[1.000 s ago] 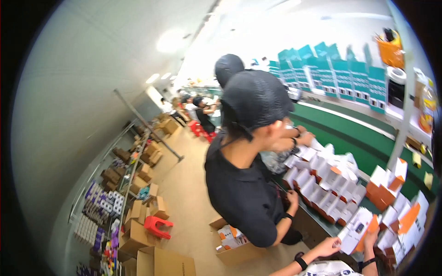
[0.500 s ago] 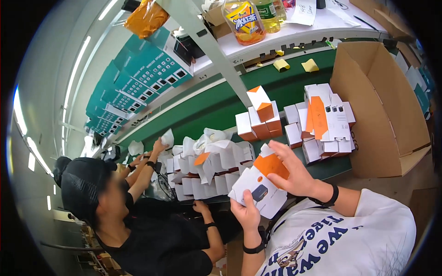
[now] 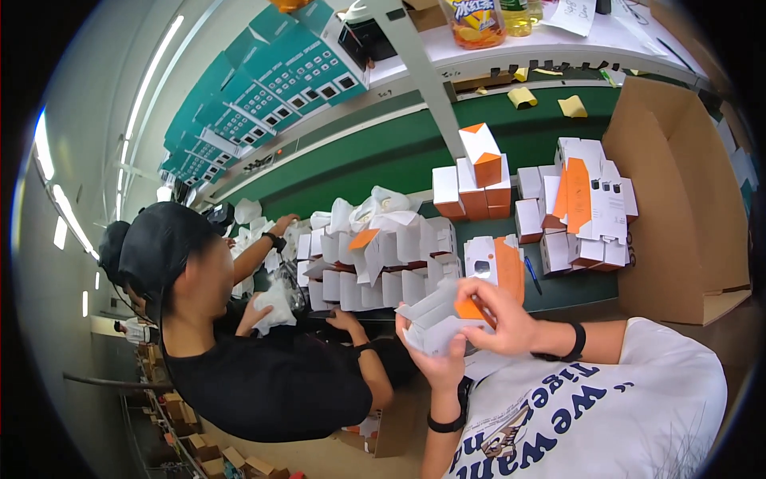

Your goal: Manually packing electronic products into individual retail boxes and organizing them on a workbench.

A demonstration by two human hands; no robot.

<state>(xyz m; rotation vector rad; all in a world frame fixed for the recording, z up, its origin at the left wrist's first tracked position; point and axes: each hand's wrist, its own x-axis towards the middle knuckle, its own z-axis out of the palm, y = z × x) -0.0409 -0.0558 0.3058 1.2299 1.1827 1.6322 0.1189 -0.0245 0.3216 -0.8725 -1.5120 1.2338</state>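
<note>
A small white-and-orange cardboard box [image 3: 437, 326], partly folded up with its grey inside showing, is between my hands. My left hand [image 3: 435, 363] grips it from below and from the left side. My right hand [image 3: 507, 315] pinches an orange flap [image 3: 469, 310] at its right end. Just beyond, on the bench, lies an orange-and-white carton [image 3: 507, 267] with a dark picture on it. Beside that carton rests a blue pen [image 3: 532, 275].
Rows of open white boxes [image 3: 371, 289] stand to the left. Stacked closed boxes [image 3: 471, 188] and flat cartons on more boxes [image 3: 586, 199] are ahead. A large brown carton [image 3: 678, 215] is at right. A co-worker in black [image 3: 263, 375] sits left, holding a white bag [image 3: 274, 305].
The carton has gone from a flat shape to a partly opened box, and my right hand has come down onto its flap. The co-worker's hand now holds a white bag lower down.
</note>
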